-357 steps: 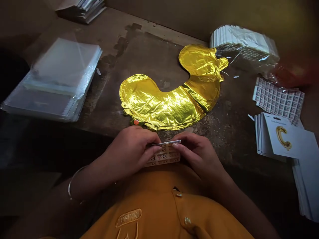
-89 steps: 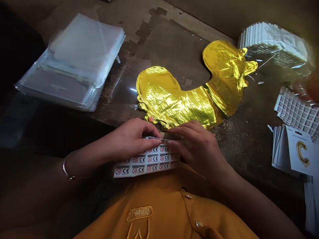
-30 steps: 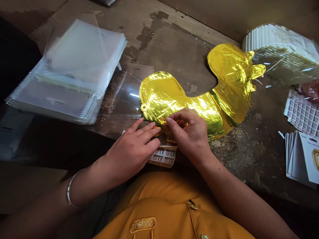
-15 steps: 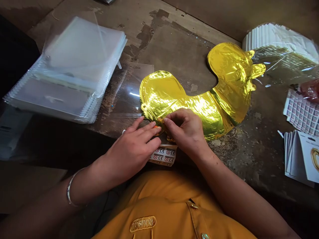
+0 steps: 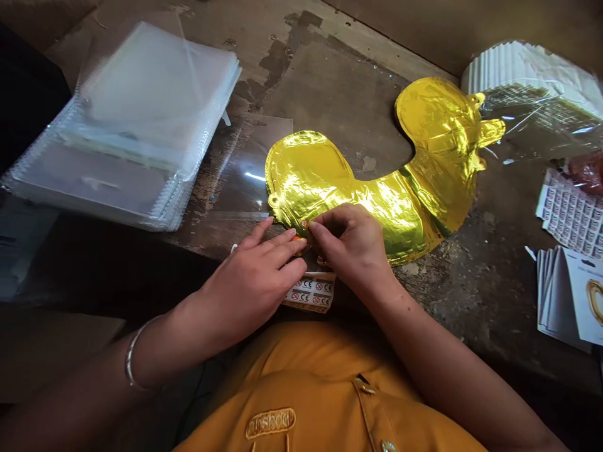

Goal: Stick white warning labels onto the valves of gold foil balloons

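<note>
A shiny gold foil balloon lies flat on the table, curved, with small tabs at its ends. My left hand rests with stretched fingers along the balloon's near left edge. Orange shows at its fingertips. My right hand is closed in a pinch at the same edge, thumb and forefinger by a small round red-and-white sticker on the foil. A sheet of CE-marked stickers lies below both hands, partly covered by the left one.
Stacked clear plastic bags lie at the left, with a single clear bag beside them. Wrapped white sheets stand at the back right. Another sticker sheet and printed cards lie along the right side.
Both hands stay at the balloon's edge almost unmoved. The round sticker shows more clearly beside the right fingertips. The view has shifted slightly.
</note>
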`<act>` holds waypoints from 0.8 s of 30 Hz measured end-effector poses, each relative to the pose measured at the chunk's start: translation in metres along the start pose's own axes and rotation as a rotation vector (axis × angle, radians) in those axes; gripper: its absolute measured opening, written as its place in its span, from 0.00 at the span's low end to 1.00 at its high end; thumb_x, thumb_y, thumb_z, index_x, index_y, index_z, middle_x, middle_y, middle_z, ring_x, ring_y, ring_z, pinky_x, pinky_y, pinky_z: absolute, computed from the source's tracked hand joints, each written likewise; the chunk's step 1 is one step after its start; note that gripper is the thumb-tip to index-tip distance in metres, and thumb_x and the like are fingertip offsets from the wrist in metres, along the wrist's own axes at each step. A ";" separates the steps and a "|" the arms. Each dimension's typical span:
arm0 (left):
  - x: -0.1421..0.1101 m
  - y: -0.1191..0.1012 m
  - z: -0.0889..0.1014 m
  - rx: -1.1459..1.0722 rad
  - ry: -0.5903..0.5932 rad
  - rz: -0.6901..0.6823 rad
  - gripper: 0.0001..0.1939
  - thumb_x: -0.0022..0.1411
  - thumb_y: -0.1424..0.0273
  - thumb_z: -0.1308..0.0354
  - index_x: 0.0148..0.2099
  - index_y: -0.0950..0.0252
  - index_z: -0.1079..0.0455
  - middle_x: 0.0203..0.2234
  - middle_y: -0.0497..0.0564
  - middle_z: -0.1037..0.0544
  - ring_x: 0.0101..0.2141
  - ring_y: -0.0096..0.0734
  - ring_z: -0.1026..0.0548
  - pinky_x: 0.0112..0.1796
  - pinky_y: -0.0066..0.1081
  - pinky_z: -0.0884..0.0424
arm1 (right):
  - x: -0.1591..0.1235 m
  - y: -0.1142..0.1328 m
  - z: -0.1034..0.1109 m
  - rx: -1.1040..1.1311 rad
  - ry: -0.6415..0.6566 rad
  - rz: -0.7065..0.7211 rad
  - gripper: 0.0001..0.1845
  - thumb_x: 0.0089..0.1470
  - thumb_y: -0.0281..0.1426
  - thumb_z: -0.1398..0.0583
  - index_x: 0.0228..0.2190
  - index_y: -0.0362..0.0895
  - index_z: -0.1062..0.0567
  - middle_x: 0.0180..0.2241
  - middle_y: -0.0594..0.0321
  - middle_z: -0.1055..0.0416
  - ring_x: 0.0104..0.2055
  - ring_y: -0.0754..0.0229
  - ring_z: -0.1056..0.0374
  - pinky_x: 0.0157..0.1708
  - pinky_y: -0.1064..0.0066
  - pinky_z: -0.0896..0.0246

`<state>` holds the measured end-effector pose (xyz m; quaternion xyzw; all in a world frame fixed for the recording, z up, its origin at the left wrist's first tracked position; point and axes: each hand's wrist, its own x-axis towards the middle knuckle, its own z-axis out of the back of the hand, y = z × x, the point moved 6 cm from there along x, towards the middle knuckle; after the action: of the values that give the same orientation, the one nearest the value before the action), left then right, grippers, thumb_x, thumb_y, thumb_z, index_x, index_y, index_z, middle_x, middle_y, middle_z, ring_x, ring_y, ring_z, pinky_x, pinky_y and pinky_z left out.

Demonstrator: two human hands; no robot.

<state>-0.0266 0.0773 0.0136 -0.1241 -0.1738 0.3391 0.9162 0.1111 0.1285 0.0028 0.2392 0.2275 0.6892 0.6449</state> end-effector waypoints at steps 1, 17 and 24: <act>0.000 0.000 0.000 -0.002 0.000 -0.001 0.08 0.64 0.77 0.51 0.38 0.67 0.30 0.51 0.58 0.25 0.54 0.43 0.29 0.61 0.51 0.45 | 0.000 0.001 0.000 -0.009 0.005 0.003 0.10 0.51 0.35 0.39 0.23 0.43 0.25 0.25 0.63 0.29 0.29 0.63 0.37 0.32 0.69 0.42; -0.001 0.002 -0.003 -0.059 -0.006 0.039 0.09 0.67 0.76 0.53 0.41 0.66 0.31 0.52 0.54 0.26 0.55 0.36 0.30 0.61 0.49 0.45 | -0.033 0.024 0.014 -0.317 -0.013 0.562 0.12 0.58 0.25 0.46 0.43 0.42 0.26 0.43 0.55 0.25 0.44 0.56 0.33 0.45 0.64 0.34; -0.008 0.003 0.006 0.026 -0.012 0.151 0.08 0.65 0.73 0.50 0.37 0.67 0.29 0.53 0.60 0.30 0.55 0.41 0.32 0.59 0.48 0.41 | -0.036 0.028 -0.001 -0.487 0.049 0.654 0.14 0.59 0.24 0.47 0.43 0.34 0.25 0.43 0.48 0.24 0.38 0.54 0.32 0.39 0.62 0.35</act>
<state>-0.0361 0.0751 0.0158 -0.1228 -0.1649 0.4099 0.8886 0.0907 0.0905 0.0177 0.1229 -0.0151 0.8971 0.4242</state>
